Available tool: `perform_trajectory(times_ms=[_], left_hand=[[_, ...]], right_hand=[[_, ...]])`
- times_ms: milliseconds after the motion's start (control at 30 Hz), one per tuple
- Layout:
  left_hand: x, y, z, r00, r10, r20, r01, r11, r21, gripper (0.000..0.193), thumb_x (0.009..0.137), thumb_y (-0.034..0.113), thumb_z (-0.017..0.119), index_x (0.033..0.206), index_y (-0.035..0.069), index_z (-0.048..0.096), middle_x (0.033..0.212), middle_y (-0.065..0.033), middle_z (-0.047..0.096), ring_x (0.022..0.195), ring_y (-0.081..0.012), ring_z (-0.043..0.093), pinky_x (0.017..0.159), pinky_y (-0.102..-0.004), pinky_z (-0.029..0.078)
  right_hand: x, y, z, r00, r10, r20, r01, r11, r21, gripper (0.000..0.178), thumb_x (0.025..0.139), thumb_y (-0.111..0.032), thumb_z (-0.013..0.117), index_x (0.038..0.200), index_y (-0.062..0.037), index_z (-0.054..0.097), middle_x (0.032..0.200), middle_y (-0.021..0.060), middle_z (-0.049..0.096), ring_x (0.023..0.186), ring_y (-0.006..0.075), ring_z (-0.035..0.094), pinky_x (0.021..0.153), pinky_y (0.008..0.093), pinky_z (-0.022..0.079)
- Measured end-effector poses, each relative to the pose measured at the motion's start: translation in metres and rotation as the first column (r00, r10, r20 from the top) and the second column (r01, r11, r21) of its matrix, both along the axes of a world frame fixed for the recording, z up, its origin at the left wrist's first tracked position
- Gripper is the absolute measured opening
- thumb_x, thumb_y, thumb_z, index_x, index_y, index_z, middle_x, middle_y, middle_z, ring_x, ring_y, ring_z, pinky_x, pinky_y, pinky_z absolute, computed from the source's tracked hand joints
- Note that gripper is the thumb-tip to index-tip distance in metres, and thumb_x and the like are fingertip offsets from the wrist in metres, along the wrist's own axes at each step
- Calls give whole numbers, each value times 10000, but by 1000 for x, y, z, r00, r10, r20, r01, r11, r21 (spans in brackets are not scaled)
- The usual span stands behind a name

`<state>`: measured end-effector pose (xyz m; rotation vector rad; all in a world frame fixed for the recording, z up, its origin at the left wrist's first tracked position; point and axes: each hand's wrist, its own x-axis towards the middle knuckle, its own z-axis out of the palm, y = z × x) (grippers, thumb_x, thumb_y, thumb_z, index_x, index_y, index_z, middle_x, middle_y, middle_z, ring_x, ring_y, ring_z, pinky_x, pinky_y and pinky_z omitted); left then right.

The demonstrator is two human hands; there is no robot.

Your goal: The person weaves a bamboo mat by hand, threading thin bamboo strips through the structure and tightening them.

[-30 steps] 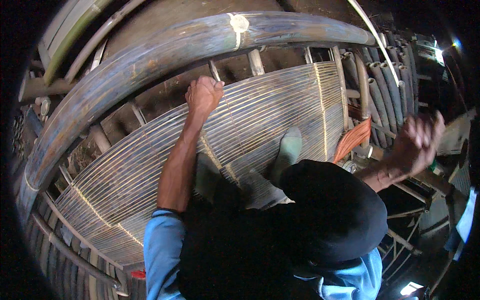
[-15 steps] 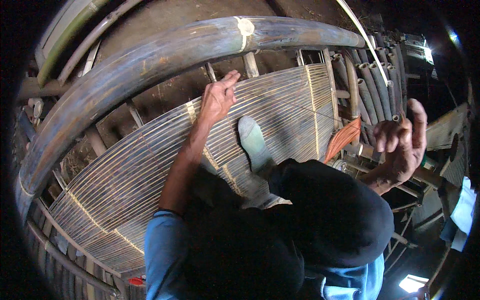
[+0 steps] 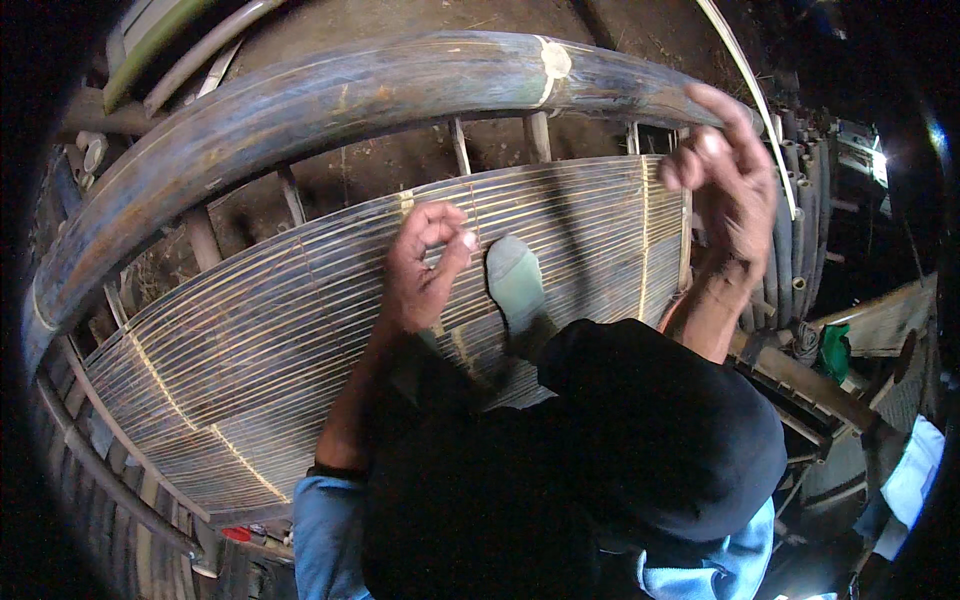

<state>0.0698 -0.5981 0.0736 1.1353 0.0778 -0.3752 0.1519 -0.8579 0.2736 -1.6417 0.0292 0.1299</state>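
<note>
Beneath me lies a bamboo slat panel (image 3: 250, 350), with narrow strips side by side and pale woven bands across them. My left hand (image 3: 428, 262) is just above its middle, fingers curled toward the thumb; anything pinched there is too small to make out. A thin reddish cord (image 3: 474, 196) crosses the slats beside it. Raised over the panel's right end, my right hand (image 3: 735, 185) has its index finger bent outward and the other fingers folded in; what they hold is hidden. My foot in a grey-green sock (image 3: 515, 280) rests on the slats between the hands.
A thick bamboo pole (image 3: 330, 110) with a pale ringed joint runs along the panel's far side, joined by short rungs. Bamboo poles are stacked at the right (image 3: 800, 230). A green cloth or bag (image 3: 834, 352) sits at the right, and a red object (image 3: 237, 534) near the lower left.
My left hand has drawn back from the panel's far edge and curled its fingers. My right hand has risen farther out, now covering most of the orange bundle. The view has shifted slightly.
</note>
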Motion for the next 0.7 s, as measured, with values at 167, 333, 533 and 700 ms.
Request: perform_trajectory(times_ms=[167,333,533,700], left_hand=[[40,-1,10,963,62,262,-184,863,471,387,860,68,719,1211,19,562,866,-99,673,872,-263,656,860,-370,478],[64,-10,-19,934,-99,344,-280,397,874,491,881,295,716,1226,-25,576,875,-174,690,885,-392,662,850,-464,497],[88,-30,-48,931,-357,-83,165,206,965,571,916,512,604,918,-48,716,898,-291,705,867,-463,688,844,-531,518],[102,-51,-42,992,-95,78,39,844,535,414,981,373,574,896,-8,712,902,-192,747,804,-284,726,789,-361,561]], right_hand=[[-39,-7,76,926,-65,371,107,990,-91,615,948,-128,577,1449,119,320,757,60,556,554,108,473,559,267,438],[-80,-40,105,881,-75,466,167,973,-160,496,940,-102,594,1366,86,426,779,59,574,602,111,509,588,268,459],[-88,-50,117,795,-155,586,255,963,-92,362,931,-71,614,1267,47,552,805,57,594,661,114,552,622,269,485],[-63,-30,72,818,-373,437,560,688,-461,269,924,-45,631,1185,14,657,827,56,611,709,117,588,651,270,506]])
